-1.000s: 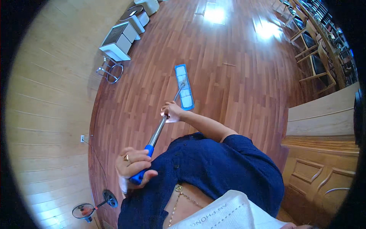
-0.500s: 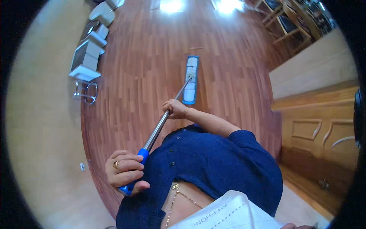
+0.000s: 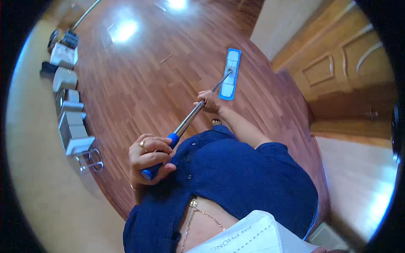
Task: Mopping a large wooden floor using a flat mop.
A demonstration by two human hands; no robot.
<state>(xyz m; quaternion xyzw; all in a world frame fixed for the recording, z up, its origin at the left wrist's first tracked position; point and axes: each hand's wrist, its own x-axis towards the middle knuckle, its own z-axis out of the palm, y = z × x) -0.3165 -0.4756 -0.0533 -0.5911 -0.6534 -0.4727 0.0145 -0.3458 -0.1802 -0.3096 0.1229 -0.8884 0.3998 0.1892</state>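
A flat mop slants across the view, from near my chest to the floor ahead on the right. Its long blue-edged white head [image 3: 228, 87] lies on the wooden floor. The shiny metal pole [image 3: 187, 121] rises from a joint mid-head to a blue end grip [image 3: 173, 139]. My left hand [image 3: 151, 158], with a gold ring, is wrapped round that grip in front of my body. Farther down the pole, my right hand [image 3: 209, 103] is closed round the metal. My right arm stretches forward.
Along the left wall stand white furniture pieces [image 3: 76, 134] and a round metal-framed stool [image 3: 90, 161]. A wooden door [image 3: 337, 71] is on the right, beside a pale wall panel [image 3: 280, 25]. One foot [image 3: 216, 122] shows below my right arm.
My view and body have turned to the right, so the left furniture sits farther back. The mop head has moved right, closer to the door. Both hands keep their hold.
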